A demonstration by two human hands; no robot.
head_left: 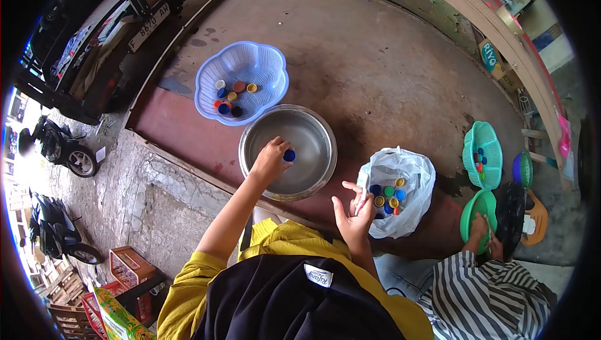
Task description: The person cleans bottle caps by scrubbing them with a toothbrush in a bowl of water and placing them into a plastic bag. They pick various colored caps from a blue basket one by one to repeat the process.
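My left hand (270, 160) is closed on a blue bottle cap (289, 155) above the steel basin (325, 130), which holds water. In my right hand (354, 218) is a slim white toothbrush (362, 183), its upper end raised; the thumb and index finger stick out. Beside that hand stands a white plastic bag (418, 177) with several coloured bottle caps (389, 190) inside. Touching the basin's far side is a lilac plastic basket (263, 58). It contains several bottle caps (240, 86) in white, blue, red, yellow and black.
To the right, a co-worker in a striped shirt (488, 296) has both hands in a green bowl (469, 215). A teal basket (482, 143) with caps lies beyond it. The wooden table (350, 58) has a raised rim and wooden posts. Parked motorbikes (59, 146) stand at left.
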